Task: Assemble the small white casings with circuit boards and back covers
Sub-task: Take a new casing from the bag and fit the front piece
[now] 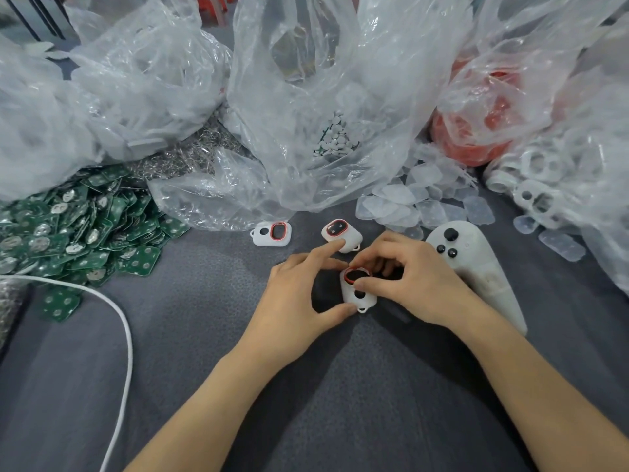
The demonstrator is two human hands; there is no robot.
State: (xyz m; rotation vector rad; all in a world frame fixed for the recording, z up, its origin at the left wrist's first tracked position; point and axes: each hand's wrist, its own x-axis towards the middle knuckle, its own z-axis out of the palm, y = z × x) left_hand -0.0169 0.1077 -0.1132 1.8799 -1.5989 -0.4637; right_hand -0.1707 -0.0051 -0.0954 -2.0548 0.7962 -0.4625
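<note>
Now both grips grasping casing [348,291]: left hand [299,296] at its ends, right hand [413,284] at ringed edge; open cloth [190,335] nearside.

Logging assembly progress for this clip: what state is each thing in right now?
Held casing: gripped by both hands, opening facing up.
Left hand: pinches held casing, thumb at its loop end.
Right hand: fingers curled over its top, thumb pressing.
Left spare casing: lying loose, untouched.
Right spare casing: lying loose, untouched.
Circuit boards: loose heap on the cloth.
Clear covers: loose heap beside bags.
Controller: lying idle beside right wrist.
</note>
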